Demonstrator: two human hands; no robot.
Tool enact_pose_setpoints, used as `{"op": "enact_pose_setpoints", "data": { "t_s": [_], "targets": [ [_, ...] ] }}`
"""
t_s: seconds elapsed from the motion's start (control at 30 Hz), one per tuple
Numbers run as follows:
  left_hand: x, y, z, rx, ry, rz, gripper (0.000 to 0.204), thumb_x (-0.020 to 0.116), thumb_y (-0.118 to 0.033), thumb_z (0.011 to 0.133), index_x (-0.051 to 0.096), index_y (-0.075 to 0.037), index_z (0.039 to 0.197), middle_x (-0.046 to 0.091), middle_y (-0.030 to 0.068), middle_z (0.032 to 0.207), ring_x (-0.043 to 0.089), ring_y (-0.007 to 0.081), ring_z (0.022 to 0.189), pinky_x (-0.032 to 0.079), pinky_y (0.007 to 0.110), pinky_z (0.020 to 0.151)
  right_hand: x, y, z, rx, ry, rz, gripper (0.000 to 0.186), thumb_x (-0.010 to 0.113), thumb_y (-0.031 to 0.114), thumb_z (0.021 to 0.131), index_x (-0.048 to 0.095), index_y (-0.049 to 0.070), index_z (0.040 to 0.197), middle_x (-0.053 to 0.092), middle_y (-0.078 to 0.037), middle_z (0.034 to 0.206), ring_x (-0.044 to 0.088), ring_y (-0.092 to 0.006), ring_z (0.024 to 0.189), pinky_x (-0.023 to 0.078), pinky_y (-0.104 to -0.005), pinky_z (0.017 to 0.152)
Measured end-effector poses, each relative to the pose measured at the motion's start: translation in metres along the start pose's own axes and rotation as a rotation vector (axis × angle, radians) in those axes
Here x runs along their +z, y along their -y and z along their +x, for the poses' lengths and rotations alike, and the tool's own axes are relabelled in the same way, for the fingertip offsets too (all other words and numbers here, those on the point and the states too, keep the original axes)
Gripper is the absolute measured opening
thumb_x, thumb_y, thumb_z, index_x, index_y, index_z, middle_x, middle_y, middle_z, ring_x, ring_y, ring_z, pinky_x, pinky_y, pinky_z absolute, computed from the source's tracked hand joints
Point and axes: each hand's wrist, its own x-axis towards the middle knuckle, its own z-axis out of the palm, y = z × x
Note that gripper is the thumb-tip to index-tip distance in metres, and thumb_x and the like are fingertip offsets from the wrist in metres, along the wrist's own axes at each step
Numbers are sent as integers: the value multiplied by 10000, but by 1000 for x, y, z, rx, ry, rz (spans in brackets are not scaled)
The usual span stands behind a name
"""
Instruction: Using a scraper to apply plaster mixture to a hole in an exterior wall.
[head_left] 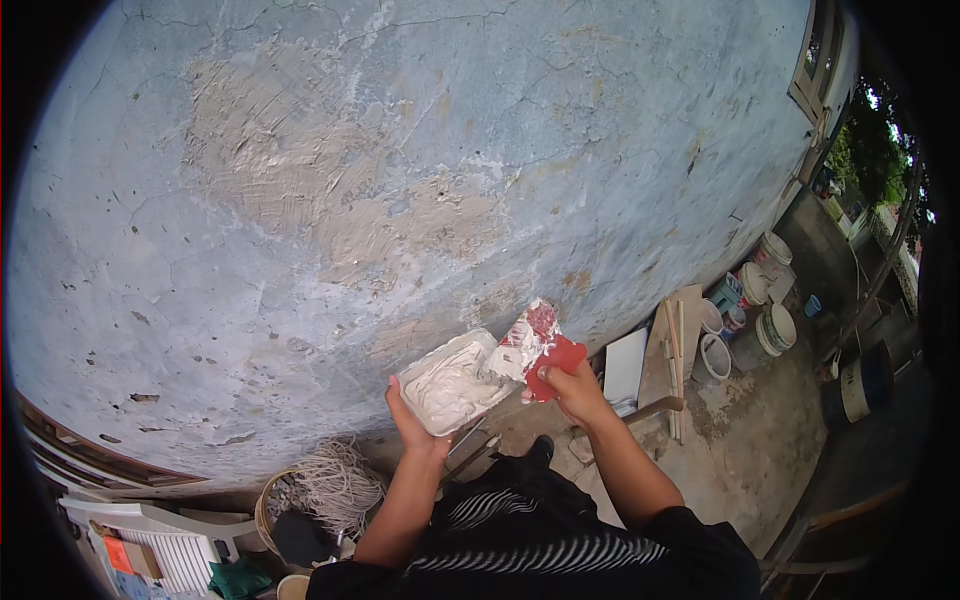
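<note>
My left hand [416, 428] grips a shallow white tray [488, 410] from its left and lower side, tilted in front of me. Pale, creamy filler paste [450, 380] covers the inside of the tray in ridges. In my right hand [575, 392] is a red putty spreader [556, 356], its blade smeared with the same paste. The blade is held at the tray's right edge; whether it touches is hard to tell. Ahead rises a worn, cracked bluish wall [560, 200] with a rough beige patch of paste [280, 150] on its upper left.
Several buckets [776, 328] stand along the wall's base at right, beside leaning boards and wooden strips [675, 370]. A dark drum [864, 384] is farther right. At lower left are a basket with a bundle of pale rope [335, 487] and a white plastic chair [180, 530].
</note>
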Motion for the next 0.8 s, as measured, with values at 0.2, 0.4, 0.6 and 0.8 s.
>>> {"op": "enact_pose_setpoints", "data": {
  "t_s": [0.2,0.4,0.6,0.8],
  "targets": [
    [11,-7,-10,10,-36,32,800,412,-666,946,484,-30,1426,572,162,1396,578,340,1255,461,461,1058,-20,30,7,25,189,-199,291,568,29,933,581,-5,1222,675,-64,1063,674,-166,916,566,-340,811],
    [3,-8,-7,84,-8,59,804,420,-663,947,489,-12,1414,577,165,1384,578,334,1249,457,445,1055,-33,34,9,142,362,-112,312,554,69,949,535,-7,1251,686,-119,1023,721,-257,820,601,-383,743],
    [3,-10,-9,153,-2,55,800,423,-664,947,495,-9,1402,587,160,1359,581,327,1231,457,437,1050,-29,40,5,212,284,-129,276,556,30,947,569,-14,1220,672,-88,1057,696,-192,888,602,-382,771],
    [2,-10,-11,168,16,74,787,417,-651,957,496,-5,1398,588,164,1354,580,324,1231,458,433,1047,-13,70,-5,63,277,-545,189,607,64,937,621,-12,1110,684,-73,917,695,-191,845,561,-342,714]
  ]
}}
